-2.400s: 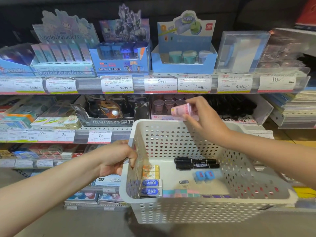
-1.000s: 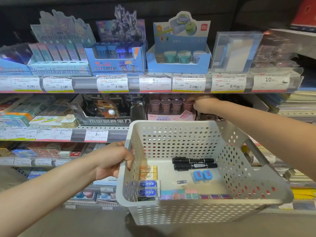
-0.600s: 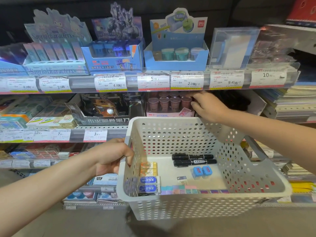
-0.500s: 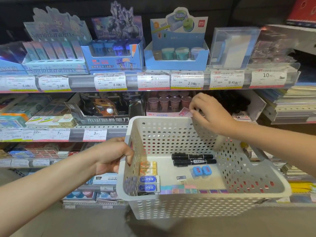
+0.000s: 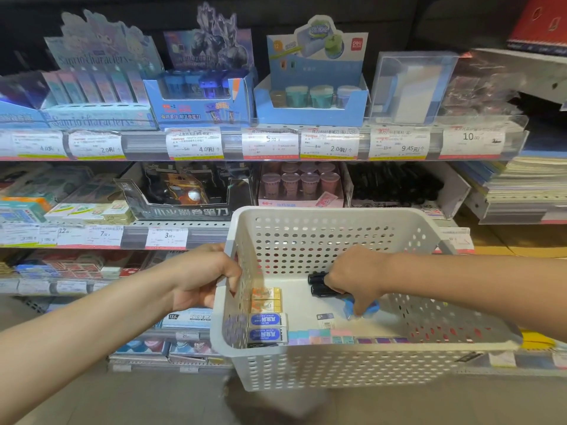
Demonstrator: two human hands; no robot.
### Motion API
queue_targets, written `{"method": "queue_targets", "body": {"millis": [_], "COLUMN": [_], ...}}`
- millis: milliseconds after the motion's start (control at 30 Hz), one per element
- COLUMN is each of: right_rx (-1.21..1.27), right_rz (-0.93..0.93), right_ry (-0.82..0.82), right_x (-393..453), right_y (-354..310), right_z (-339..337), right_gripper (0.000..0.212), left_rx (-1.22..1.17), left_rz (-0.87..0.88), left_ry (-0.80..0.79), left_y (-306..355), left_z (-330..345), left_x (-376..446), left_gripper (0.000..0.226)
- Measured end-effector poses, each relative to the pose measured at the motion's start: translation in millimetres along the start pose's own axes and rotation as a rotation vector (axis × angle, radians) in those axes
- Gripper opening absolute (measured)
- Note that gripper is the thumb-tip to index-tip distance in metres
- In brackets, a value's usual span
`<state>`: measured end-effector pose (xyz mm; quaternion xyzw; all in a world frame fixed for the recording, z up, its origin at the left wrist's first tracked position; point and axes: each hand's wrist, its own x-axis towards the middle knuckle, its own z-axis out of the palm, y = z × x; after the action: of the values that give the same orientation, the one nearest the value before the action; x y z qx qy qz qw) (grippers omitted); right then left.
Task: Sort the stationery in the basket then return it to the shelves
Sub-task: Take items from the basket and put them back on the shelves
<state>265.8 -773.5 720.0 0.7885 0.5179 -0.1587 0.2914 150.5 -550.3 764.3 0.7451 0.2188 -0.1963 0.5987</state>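
The left hand (image 5: pixel 201 280) is gripping the white perforated basket (image 5: pixel 322 368) by its left rim, holding it before the shelves. Inside, toward the right wall, the right hand (image 5: pixel 357 279) is pinching the small blue sharpeners (image 5: pixel 362 308) beside the black markers (image 5: pixel 317 285). Lifting both sharpeners cleanly, leaving the markers behind, looks wisest.

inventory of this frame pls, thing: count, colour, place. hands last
basket: 1, white, perforated, in front of shelves
markers: 2, black, basket floor, partly under right hand
blue items: count unclear, blue, under right fingertips
yellow erasers: 2, yellow, basket left
blue erasers: 2, blue-white, basket front left
pastel row: count unclear, basket front wall
pink cups: several, middle shelf
price tags: many, white, shelf edges
left hand: grips basket rim
right hand: in basket, fingers on blue items
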Motion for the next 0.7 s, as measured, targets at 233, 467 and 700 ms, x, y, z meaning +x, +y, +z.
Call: {"method": "queue_targets", "body": {"millis": [233, 467, 700], "right_rx": [-0.04, -0.04, 0.199], "right_rz": [-0.021, -0.071, -0.167], "right_ry": [-0.008, 0.016, 0.042], "right_x": [6.8, 8.3, -0.2], "right_y": [-5.5, -14.4, -18.2], "right_z": [8.9, 0.9, -45.9], "right_gripper": [0.033, 0.021, 0.021], "left_rx": [-0.012, -0.017, -0.034], "left_rz": [0.018, 0.018, -0.005], "left_ry": [0.009, 0.032, 0.077], "left_y": [-3.0, -8.8, -12.7], "left_z": [2.9, 2.3, -17.3], "left_x": [-5.8, -15.0, -30.2], "left_gripper": [0.05, 0.06, 0.061]}}
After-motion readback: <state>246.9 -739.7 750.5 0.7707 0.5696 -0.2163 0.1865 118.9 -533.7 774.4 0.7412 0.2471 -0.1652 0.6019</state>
